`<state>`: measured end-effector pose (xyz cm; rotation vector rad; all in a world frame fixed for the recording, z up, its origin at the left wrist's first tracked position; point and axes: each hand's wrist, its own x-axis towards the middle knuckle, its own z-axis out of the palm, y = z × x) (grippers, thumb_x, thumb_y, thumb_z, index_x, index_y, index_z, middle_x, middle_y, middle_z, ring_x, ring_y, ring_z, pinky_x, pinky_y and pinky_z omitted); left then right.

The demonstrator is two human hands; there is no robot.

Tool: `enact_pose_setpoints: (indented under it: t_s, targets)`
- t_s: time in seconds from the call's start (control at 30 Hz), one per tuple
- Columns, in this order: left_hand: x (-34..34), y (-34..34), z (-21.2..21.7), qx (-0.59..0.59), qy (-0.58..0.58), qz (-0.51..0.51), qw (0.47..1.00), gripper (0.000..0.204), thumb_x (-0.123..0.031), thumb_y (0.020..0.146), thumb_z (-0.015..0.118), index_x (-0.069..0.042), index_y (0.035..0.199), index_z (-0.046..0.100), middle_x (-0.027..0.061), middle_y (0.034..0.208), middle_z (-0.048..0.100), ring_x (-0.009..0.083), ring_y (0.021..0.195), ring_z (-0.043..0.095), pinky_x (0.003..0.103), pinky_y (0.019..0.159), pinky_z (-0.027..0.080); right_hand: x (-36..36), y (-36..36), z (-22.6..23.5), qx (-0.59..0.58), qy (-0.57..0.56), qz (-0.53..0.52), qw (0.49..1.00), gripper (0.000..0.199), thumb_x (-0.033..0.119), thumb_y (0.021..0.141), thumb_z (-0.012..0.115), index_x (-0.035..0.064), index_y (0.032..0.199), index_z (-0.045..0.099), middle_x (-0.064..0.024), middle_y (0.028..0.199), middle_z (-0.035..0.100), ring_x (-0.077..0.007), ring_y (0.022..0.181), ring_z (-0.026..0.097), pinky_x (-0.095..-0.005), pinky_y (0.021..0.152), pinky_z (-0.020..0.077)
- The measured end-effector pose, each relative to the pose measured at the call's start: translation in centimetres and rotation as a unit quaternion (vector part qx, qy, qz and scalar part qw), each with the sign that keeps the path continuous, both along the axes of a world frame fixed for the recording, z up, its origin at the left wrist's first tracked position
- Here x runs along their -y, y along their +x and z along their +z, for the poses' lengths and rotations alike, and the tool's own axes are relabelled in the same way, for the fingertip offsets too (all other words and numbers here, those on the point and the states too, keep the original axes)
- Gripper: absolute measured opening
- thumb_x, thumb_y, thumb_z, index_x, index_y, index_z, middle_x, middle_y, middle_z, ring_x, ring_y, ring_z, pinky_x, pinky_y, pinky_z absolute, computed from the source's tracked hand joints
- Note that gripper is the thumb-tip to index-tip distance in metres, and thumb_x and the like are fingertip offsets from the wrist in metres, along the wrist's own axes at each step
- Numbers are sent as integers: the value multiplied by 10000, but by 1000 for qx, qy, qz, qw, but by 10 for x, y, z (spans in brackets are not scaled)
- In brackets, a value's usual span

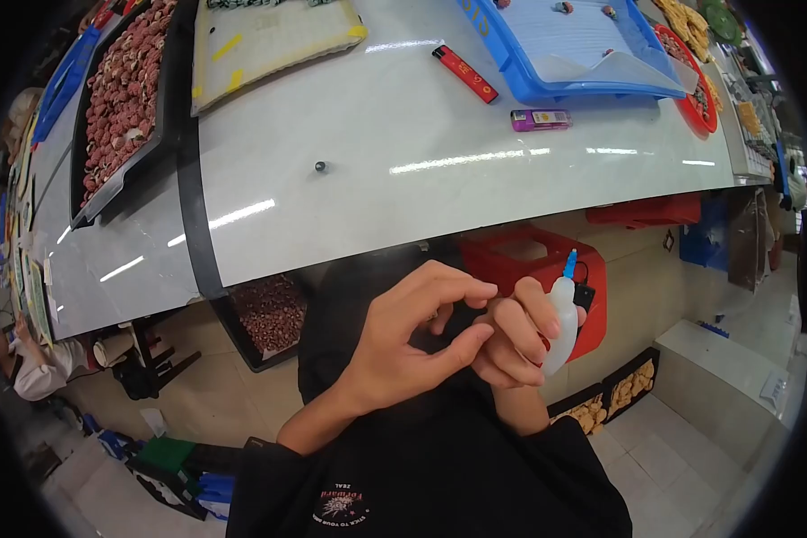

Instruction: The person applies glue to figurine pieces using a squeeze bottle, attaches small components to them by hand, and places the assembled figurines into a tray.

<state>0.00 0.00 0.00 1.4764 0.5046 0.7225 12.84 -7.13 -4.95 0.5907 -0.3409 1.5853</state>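
Note:
My right hand [518, 330] is closed around a white squeeze bottle [560, 327] with a narrow blue tip [570, 264] pointing up and away. Close against its curled fingers is my left hand [412, 332], its thumb and forefinger bent in a C with a gap between their tips. I see nothing held in that gap, though the right fingers hide part of it. Both hands hover in front of the table's near edge, above my lap. On the white table [350, 206] a small dark round bead [321, 167] lies by itself.
A red lighter [465, 74] and a purple lighter [541, 120] lie near a blue tray [583, 88]. A black tray of reddish pieces [127, 99] stands left, beside a yellow-taped board [282, 45]. Below the table are a red stool [592, 309] and another filled tray [264, 314].

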Motion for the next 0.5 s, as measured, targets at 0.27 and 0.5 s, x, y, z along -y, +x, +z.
enact_pose_setpoints:
  t_s: [0.27, 0.5]
  targets:
    - [-16, -11, -8, -1, -15, -86, 996, 263, 62, 691, 622, -17, 941, 646, 57, 875, 592, 68, 636, 452, 191, 512, 339, 2, -10, -1, 9, -13, 54, 998, 311, 326, 929, 480, 17, 961, 464, -117, 867, 514, -178, 503, 580, -262, 417, 418]
    - [-25, -34, -21, 28, -116, 13, 993, 368, 150, 682, 324, -3, 969, 497, 101, 1038, 482, 104, 771, 423, 221, 715, 378, 15, 7, 19, 256, -187, -28, 948, 321, 233, 859, 606, -20, 981, 450, -210, 890, 510, -242, 493, 594, -277, 413, 477]
